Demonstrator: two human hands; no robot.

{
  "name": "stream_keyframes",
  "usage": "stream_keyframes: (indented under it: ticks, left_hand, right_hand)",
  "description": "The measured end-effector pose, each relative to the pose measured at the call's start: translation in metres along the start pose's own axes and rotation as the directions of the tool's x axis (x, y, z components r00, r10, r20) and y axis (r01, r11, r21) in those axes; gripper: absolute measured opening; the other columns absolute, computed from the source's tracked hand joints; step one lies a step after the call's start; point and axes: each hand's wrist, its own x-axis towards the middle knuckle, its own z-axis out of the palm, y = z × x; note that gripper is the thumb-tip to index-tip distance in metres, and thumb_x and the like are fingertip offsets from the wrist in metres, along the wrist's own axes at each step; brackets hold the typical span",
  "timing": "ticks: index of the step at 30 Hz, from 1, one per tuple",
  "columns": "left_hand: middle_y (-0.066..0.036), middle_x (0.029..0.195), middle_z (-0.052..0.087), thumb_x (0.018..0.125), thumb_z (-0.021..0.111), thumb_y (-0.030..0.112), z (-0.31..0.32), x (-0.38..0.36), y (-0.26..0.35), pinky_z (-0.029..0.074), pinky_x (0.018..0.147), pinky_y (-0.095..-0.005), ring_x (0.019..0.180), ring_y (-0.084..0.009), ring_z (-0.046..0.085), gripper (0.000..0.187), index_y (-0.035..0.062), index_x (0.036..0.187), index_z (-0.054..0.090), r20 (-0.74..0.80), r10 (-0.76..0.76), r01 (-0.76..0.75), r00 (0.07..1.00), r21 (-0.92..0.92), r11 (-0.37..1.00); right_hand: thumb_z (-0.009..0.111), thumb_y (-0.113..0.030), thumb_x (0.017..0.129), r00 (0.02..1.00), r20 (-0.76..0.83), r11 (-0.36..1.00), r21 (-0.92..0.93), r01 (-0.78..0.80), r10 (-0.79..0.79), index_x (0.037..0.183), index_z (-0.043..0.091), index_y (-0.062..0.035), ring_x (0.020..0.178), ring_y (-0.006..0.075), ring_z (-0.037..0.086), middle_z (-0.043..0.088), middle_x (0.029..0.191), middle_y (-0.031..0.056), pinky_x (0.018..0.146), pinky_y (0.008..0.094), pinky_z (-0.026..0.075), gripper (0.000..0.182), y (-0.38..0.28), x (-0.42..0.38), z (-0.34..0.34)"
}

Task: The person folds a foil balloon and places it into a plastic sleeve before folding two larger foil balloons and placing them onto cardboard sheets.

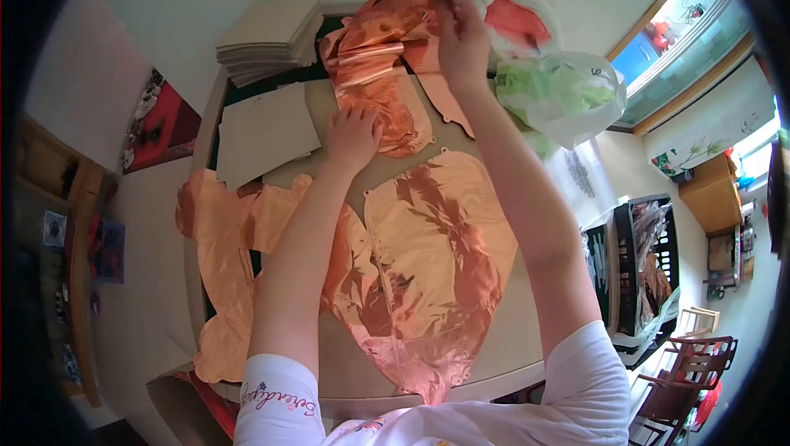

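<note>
My left hand (354, 137) lies flat with spread fingers on a crumpled rose-gold foil balloon (370, 67), pressing its near part against the table. At that balloon's far right edge, my right hand (462, 43) has its fingers curled in on the foil; the fingertips are partly hidden. The balloon bunches up and folds over at the back. Nearer to me, a large deflated foil balloon (436, 240) spreads out flat, its narrow end towards my body. Another flat foil balloon (226, 257), with rounded lobes, lies to the left, partly behind my left forearm.
Grey cardboard sheets (267, 133) lie left of my left hand, with a taller cardboard stack (271, 34) behind. At the back right are a white bag with red contents (518, 22) and a green-and-white plastic bag (564, 92). A black crate (646, 265) stands on the right.
</note>
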Motion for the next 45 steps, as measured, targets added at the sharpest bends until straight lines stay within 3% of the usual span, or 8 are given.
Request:
stream_keyframes:
  ticks: [8, 11, 14, 18, 25, 30, 35, 45]
  left_hand:
    - [-0.017, 0.114, 0.063, 0.090, 0.059, 0.036, -0.024, 0.046, 0.001, 0.043, 0.096, -0.0505, 0.108, -0.0366, 0.059, 0.077, 0.0156, 0.152, 0.017, 0.090, -0.073, 0.069, 0.993, 0.054, 0.996]
    - [-0.017, 0.126, 0.058, 0.084, 0.065, 0.034, -0.045, 0.064, 0.007, 0.036, 0.104, -0.0543, 0.120, -0.0368, 0.052, 0.084, 0.0179, 0.152, 0.018, 0.249, -0.181, 0.205, 0.951, -0.076, 0.976]
    - [-0.015, 0.117, 0.063, 0.085, 0.063, 0.038, 0.018, 0.087, -0.020, 0.042, 0.098, -0.0525, 0.112, -0.0334, 0.059, 0.075, 0.0147, 0.148, 0.028, -0.118, -0.100, 0.109, 0.988, 0.076, 0.991]
    - [-0.014, 0.109, 0.067, 0.086, 0.060, 0.045, -0.034, 0.098, -0.010, 0.048, 0.088, -0.0464, 0.105, -0.0311, 0.063, 0.061, 0.0082, 0.132, 0.045, 0.236, -0.208, 0.225, 0.949, -0.046, 0.973]
    - [-0.016, 0.110, 0.067, 0.085, 0.059, 0.046, -0.018, 0.117, -0.025, 0.048, 0.089, -0.0476, 0.100, -0.0330, 0.065, 0.093, 0.0118, 0.152, 0.004, 0.191, -0.279, 0.319, 0.941, -0.231, 0.919]
    - [-0.016, 0.122, 0.061, 0.081, 0.065, 0.034, 0.025, 0.112, -0.038, 0.048, 0.090, -0.0479, 0.110, -0.0334, 0.060, 0.049, 0.0077, 0.121, 0.058, 0.219, -0.188, 0.203, 0.957, -0.048, 0.978]
    - [-0.014, 0.122, 0.061, 0.086, 0.062, 0.030, 0.009, 0.098, -0.026, 0.047, 0.094, -0.0420, 0.106, -0.0293, 0.061, 0.041, 0.0081, 0.120, 0.060, -0.118, -0.133, 0.084, 0.984, -0.352, 0.932]
    - [-0.005, 0.100, 0.066, 0.088, 0.067, 0.020, -0.256, -0.070, 0.101, 0.045, 0.084, -0.0267, 0.091, -0.0100, 0.059, 0.030, 0.0024, 0.113, 0.066, -0.177, 0.131, -0.185, 0.975, -0.981, 0.053]
  right_hand:
    - [0.058, -0.009, 0.091, 0.996, 0.072, 0.992, 0.110, 0.053, -0.061, 0.101, 0.059, 0.0008, 0.069, 0.0157, 0.060, 0.066, 0.078, 0.0102, 0.068, 0.0286, 0.048, 0.014, -0.042, 0.038, -0.011]
    - [0.059, -0.009, 0.090, 0.991, 0.030, 0.981, 0.146, 0.126, -0.132, 0.101, 0.060, 0.0010, 0.072, 0.0134, 0.061, 0.067, 0.080, 0.0096, 0.069, 0.0275, 0.048, 0.015, -0.047, 0.040, -0.015]
    - [0.057, -0.006, 0.092, 0.982, -0.113, 0.966, 0.194, 0.173, -0.153, 0.100, 0.059, 0.0020, 0.082, 0.0129, 0.060, 0.065, 0.087, 0.0077, 0.077, 0.0263, 0.048, 0.011, -0.086, 0.052, -0.040]
    - [0.051, -0.001, 0.095, 0.939, -0.274, 0.930, 0.242, 0.277, -0.208, 0.103, 0.056, 0.0022, 0.091, 0.0164, 0.060, 0.062, 0.095, 0.0089, 0.084, 0.0286, 0.049, 0.010, -0.125, 0.066, -0.077]
    - [0.050, -0.002, 0.095, 0.873, -0.332, 0.848, 0.277, 0.452, -0.356, 0.111, 0.054, 0.0030, 0.093, 0.0227, 0.063, 0.063, 0.100, 0.0131, 0.084, 0.0346, 0.053, 0.017, -0.139, 0.057, -0.135]
    - [0.048, -0.003, 0.096, 0.863, -0.323, 0.837, 0.270, 0.477, -0.387, 0.116, 0.052, 0.0036, 0.095, 0.0271, 0.065, 0.063, 0.104, 0.0161, 0.084, 0.0388, 0.055, 0.022, -0.140, 0.046, -0.147]
    - [0.054, 0.001, 0.093, 0.926, -0.251, 0.938, 0.134, 0.320, -0.281, 0.118, 0.052, 0.0048, 0.092, 0.0219, 0.065, 0.064, 0.103, 0.0140, 0.079, 0.0314, 0.055, 0.026, -0.142, 0.021, -0.158]
    - [0.063, -0.004, 0.090, 0.982, 0.173, 0.995, -0.052, 0.081, -0.071, 0.104, 0.065, 0.0006, 0.082, 0.0045, 0.059, 0.066, 0.093, 0.0017, 0.072, 0.0183, 0.047, 0.015, -0.231, 0.008, -0.188]
